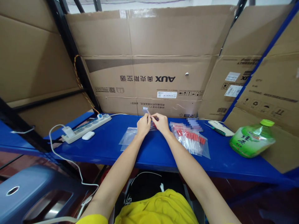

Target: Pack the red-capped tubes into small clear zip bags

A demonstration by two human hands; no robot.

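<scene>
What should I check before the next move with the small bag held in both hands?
1. Left hand pinching the small bag: ok.
2. Right hand on the same bag: ok.
3. Bag's seal shut: cannot tell, too small.
4. Bag of red-tipped parts lying flat beside the right hand: ok.
5. Empty clear bags lying beside the left hand: ok.
6. Green bottle apart from the hands: ok.

Glossy clear plastic bags (191, 138), matt cardboard (149, 62)
</scene>
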